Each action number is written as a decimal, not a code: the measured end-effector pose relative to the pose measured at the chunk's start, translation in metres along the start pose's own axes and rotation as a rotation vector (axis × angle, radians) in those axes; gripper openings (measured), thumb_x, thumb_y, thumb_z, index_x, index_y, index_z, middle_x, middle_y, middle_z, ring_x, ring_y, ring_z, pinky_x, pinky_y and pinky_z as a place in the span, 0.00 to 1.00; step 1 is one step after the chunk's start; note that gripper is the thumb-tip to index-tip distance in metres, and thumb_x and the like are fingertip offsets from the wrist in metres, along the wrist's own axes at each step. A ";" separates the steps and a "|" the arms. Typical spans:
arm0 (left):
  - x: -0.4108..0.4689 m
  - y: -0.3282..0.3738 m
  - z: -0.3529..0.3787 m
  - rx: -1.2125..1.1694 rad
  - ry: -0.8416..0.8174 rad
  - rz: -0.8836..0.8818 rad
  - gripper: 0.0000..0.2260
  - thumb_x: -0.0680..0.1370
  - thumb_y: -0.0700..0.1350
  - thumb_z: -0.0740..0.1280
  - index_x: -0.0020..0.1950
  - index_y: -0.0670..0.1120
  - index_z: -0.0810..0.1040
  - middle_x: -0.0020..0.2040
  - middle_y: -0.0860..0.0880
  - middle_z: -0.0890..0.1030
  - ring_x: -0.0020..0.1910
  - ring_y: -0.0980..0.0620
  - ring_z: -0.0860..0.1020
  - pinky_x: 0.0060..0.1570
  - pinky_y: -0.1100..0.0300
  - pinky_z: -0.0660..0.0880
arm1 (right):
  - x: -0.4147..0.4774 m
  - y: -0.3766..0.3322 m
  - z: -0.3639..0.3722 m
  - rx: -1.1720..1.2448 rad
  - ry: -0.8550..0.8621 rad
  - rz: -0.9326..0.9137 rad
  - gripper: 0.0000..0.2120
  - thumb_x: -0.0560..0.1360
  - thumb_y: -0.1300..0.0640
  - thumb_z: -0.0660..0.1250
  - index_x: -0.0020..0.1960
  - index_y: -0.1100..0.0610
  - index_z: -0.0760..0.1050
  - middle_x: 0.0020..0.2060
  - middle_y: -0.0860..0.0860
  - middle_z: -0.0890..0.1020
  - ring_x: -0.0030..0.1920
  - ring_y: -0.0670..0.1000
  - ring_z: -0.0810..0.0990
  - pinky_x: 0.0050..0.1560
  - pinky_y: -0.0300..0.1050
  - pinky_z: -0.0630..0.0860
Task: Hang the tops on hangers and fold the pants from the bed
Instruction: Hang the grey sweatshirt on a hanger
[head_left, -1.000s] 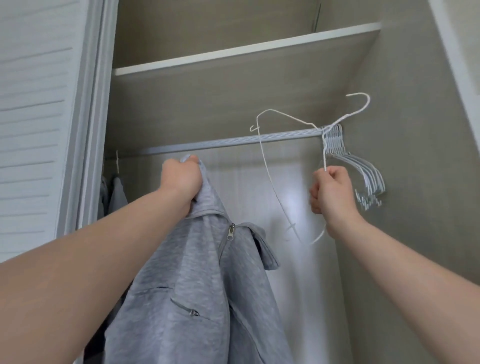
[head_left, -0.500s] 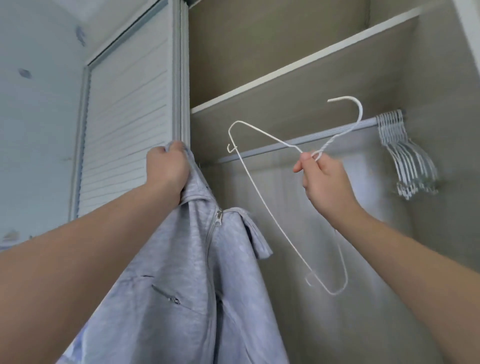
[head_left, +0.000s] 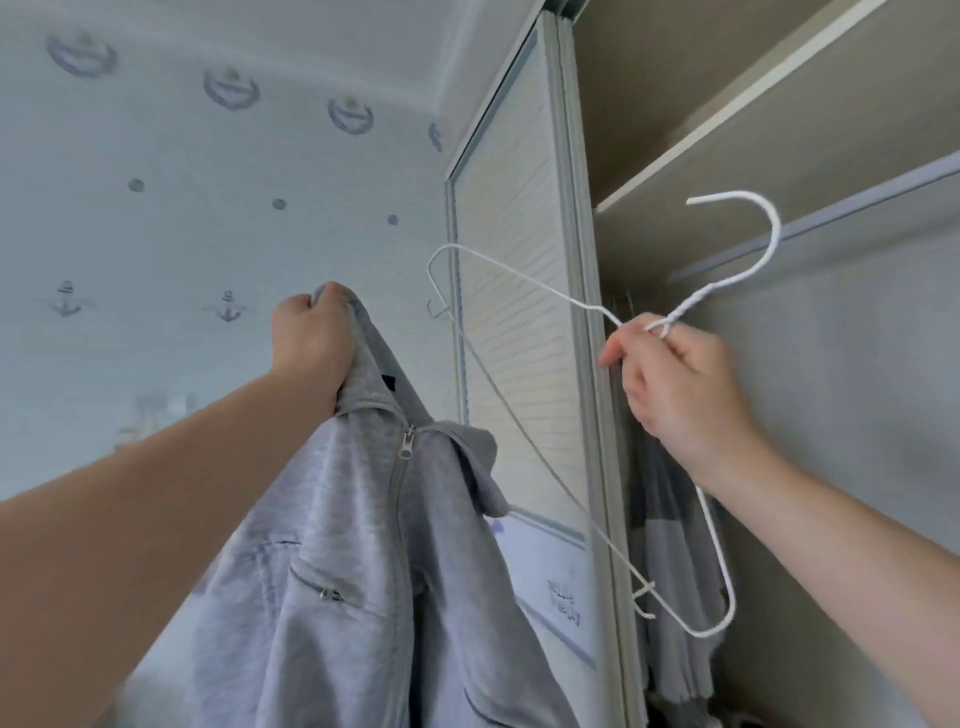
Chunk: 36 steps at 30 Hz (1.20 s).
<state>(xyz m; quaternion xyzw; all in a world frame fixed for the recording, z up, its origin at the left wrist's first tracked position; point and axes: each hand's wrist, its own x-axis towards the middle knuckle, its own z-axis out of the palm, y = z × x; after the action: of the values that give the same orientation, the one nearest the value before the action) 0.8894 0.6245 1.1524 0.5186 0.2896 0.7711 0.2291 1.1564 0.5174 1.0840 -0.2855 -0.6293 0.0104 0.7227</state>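
1. My right hand is just past the right edge of the louvred wardrobe door. Its fingers are pinched together on the twisted neck of the white wire hanger, right below the hook.
2. My left hand is to the left of the door, in front of the wallpaper. It is closed in a fist on the collar of the grey zip top, which hangs down from it and is not on the hanger yet.
3. The hanger crosses in front of the door. Its long axis is steeply tilted, with one shoulder tip high near the door's left edge and the other low, past the door's right edge.
4. The high tip is the end nearest the collar, which sits just to its left. I judge the next step is to feed that tip into the neck opening, so the gap between the two has to close sideways.
5. The zip looks closed near the top, which leaves a narrow opening.
6. Counted: one hanger in hand, one grey top, two hands and one rail to the right of the door.
7. Some garments hang in the wardrobe beside the door's right edge, but I cannot count them. No pants and no bed are in view.
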 end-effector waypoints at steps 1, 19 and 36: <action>0.000 0.007 -0.019 0.036 0.027 0.010 0.05 0.74 0.46 0.61 0.41 0.47 0.66 0.38 0.46 0.65 0.39 0.48 0.66 0.37 0.50 0.68 | -0.004 -0.004 0.010 0.025 -0.023 0.009 0.13 0.75 0.51 0.61 0.34 0.53 0.78 0.22 0.46 0.65 0.22 0.46 0.61 0.24 0.36 0.58; -0.057 0.197 -0.354 0.559 0.473 0.125 0.19 0.78 0.46 0.63 0.28 0.50 0.63 0.25 0.54 0.66 0.25 0.54 0.68 0.29 0.61 0.69 | -0.101 -0.150 0.240 0.649 -0.472 0.033 0.17 0.82 0.63 0.59 0.36 0.64 0.75 0.22 0.51 0.62 0.22 0.47 0.59 0.23 0.33 0.57; -0.270 0.285 -0.667 1.122 0.531 -0.143 0.18 0.79 0.56 0.65 0.46 0.41 0.82 0.38 0.41 0.83 0.36 0.48 0.79 0.39 0.56 0.79 | -0.369 -0.319 0.396 0.869 -0.823 0.211 0.17 0.82 0.55 0.60 0.37 0.55 0.80 0.21 0.49 0.64 0.21 0.47 0.60 0.23 0.34 0.59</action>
<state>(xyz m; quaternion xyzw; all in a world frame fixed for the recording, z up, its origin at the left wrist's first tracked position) 0.3485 0.1018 0.9708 0.3297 0.7317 0.5870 -0.1069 0.6076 0.2709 0.9041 0.0024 -0.7635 0.4475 0.4656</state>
